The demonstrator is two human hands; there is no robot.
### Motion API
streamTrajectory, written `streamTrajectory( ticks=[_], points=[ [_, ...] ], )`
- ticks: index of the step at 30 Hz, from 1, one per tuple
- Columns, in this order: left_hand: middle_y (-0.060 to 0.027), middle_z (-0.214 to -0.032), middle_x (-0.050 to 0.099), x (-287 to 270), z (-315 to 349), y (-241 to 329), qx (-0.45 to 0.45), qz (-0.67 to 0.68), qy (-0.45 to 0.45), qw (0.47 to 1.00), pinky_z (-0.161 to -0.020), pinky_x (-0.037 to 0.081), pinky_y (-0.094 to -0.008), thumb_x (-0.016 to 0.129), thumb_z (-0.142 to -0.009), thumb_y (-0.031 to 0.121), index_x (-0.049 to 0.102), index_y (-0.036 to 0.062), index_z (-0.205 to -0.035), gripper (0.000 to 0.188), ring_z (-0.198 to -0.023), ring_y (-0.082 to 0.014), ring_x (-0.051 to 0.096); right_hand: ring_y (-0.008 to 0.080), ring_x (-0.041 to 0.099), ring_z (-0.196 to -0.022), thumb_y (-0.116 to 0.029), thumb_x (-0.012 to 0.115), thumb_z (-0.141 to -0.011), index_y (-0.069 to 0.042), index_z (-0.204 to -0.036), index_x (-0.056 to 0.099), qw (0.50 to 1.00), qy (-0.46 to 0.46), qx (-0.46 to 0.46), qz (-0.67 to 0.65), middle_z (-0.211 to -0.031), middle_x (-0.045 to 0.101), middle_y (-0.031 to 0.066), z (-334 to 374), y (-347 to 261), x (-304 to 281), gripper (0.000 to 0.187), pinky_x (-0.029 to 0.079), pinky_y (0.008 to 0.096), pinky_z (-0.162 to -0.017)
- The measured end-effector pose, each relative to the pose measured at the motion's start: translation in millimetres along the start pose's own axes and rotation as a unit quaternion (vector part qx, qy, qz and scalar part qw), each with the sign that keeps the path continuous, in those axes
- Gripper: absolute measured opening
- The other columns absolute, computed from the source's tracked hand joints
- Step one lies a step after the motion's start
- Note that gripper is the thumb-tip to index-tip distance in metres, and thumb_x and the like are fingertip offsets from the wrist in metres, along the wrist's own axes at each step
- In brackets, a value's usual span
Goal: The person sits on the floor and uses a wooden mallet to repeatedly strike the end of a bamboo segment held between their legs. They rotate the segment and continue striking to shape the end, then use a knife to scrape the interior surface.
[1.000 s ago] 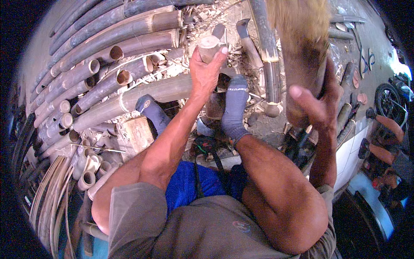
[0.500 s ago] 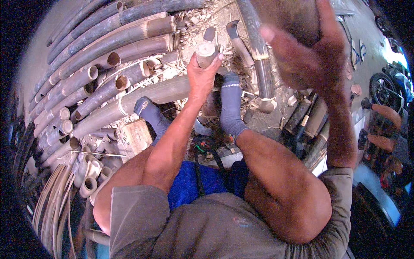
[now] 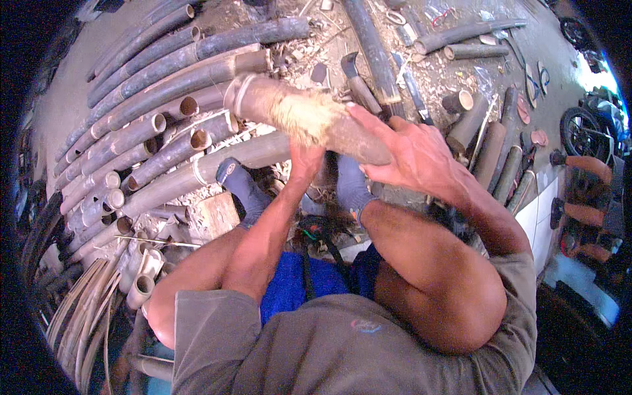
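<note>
The right hand (image 3: 421,151) is wrapped round the thin end of a fat wooden club (image 3: 313,118), with the thumb under it and the fingers on top. The club lies slanted in the air, and its thick end reaches left, past and over the left hand (image 3: 307,161). Its middle is pale and chewed up. The club hides most of the left hand, so I cannot tell if that hand is holding something. Just below the left hand, one on each side, are two feet in blue-grey socks (image 3: 354,187). Just past the hands is a hooked knife (image 3: 363,92) with a wooden handle, and next to it is a long dark pole (image 3: 372,52). Wood chips (image 3: 293,60) cover the ground past the left hand. To the left of that hand lie lots of bamboo poles (image 3: 138,135), side by side, and a pale wood block (image 3: 219,214) sits lower down. Short bamboo pieces (image 3: 488,155) lie to the right of the right hand. Much farther right are a wheel (image 3: 582,131) and another person's legs (image 3: 586,168)
</note>
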State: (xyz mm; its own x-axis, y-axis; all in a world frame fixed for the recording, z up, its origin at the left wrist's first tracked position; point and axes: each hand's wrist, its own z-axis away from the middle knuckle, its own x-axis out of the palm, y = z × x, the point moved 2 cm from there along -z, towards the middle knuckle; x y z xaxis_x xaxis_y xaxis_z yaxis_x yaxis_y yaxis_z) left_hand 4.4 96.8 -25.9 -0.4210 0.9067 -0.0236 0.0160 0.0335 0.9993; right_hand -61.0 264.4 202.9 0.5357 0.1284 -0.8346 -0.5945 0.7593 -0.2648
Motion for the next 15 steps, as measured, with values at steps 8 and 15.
streamTrajectory(
  ticks=[8,15],
  points=[
    [-0.0114,-0.133,0.063,-8.0,24.9,-13.9,-0.013,-0.066,-0.071,0.995,-0.112,0.040,-0.0421,0.071,-0.095,0.026,0.060,0.0031,-0.134,0.047,-0.126,-0.0251,0.056,0.0422,0.067,-0.082,-0.045,0.079,-0.078,-0.030,-0.159,0.036,0.997,0.047,-0.064,0.013,-0.098,0.063,0.0194,12.2,-3.0,21.8,0.093,0.056,0.0513,-0.072],
    [-0.0098,-0.127,0.067,-16.5,33.1,-28.5,-0.034,-0.054,-0.077,0.995,-0.106,0.045,-0.0395,0.073,-0.093,0.025,0.063,0.0019,-0.130,0.045,-0.118,-0.0229,0.060,0.0409,0.066,-0.074,-0.045,0.078,-0.078,-0.032,-0.159,0.036,0.951,0.216,-0.177,-0.133,-0.091,0.061,0.0194,24.2,-12.6,12.8,0.092,0.056,0.0486,-0.066]
  ],
)
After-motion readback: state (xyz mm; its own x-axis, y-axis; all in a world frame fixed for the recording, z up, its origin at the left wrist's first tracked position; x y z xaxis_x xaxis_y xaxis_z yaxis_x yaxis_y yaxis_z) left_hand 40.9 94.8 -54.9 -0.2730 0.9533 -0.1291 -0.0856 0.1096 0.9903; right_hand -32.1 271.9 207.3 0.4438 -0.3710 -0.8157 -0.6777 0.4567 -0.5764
